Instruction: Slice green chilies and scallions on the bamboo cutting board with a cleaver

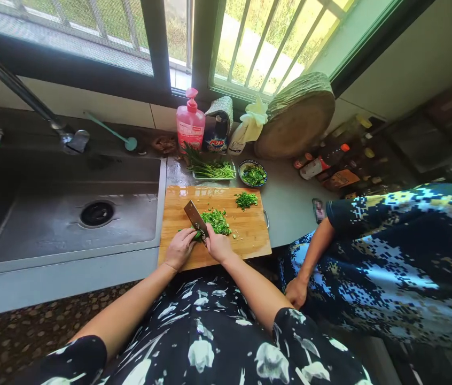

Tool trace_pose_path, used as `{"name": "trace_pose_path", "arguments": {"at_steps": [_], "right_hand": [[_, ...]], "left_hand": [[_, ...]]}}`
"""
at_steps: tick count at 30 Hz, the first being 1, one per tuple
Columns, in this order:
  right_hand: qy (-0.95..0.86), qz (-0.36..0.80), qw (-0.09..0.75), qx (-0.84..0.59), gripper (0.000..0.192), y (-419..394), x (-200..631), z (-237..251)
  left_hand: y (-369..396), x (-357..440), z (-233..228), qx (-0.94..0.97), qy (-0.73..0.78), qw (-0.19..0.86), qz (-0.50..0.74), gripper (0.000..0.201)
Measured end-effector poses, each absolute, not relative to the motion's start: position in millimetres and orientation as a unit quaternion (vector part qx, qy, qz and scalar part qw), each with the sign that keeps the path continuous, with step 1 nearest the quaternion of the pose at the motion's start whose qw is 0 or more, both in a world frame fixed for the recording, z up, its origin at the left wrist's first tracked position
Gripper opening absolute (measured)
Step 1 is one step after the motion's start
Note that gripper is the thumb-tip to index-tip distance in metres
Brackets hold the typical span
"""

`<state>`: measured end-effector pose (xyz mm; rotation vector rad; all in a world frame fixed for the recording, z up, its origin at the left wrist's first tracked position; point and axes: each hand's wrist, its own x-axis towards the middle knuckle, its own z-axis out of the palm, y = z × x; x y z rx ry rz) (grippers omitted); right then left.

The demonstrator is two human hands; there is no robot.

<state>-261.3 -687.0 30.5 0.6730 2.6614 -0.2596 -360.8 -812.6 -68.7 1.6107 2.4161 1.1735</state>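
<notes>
Head view: right hand (218,247) grips a cleaver (196,218) over chopped greens (216,220) at the cutting board's (250,235) centre; left hand (180,249), at eight o'clock, pins uncut stems (196,235)

Both forearms bare, converging toward 12 o'clock from the torso. Left hand (180,249): palm down, fingers curled at the tips, knuckles forward. Right hand (218,247): closed in a fist grip, wrist straight, just beside the left.
</notes>
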Motion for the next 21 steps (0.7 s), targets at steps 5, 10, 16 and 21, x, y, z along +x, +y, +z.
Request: {"name": "trace_pose_path", "arguments": {"at_steps": [5, 10, 16, 21], "right_hand": [[0.947, -0.099, 0.193, 0.237, 0.056, -684.4, -259.5, 29.7], [0.945, -0.105, 0.194, 0.243, 0.057, -684.4, -258.7, 28.4], [0.943, -0.101, 0.193, 0.251, 0.057, -685.9, -259.2, 29.0], [0.944, -0.110, 0.179, 0.253, 0.057, -685.7, -258.0, 25.1]], "left_hand": [[-811.3, -367.7, -54.6, 0.465, 0.794, 0.000, 0.391, 0.031], [-802.2, -390.4, -33.9, 0.371, 0.891, 0.084, 0.248, 0.031], [-786.5, -396.0, -16.5, 0.314, 0.910, 0.215, 0.165, 0.022], [-791.2, -402.9, -11.9, 0.282, 0.911, 0.209, 0.217, 0.022]]}}
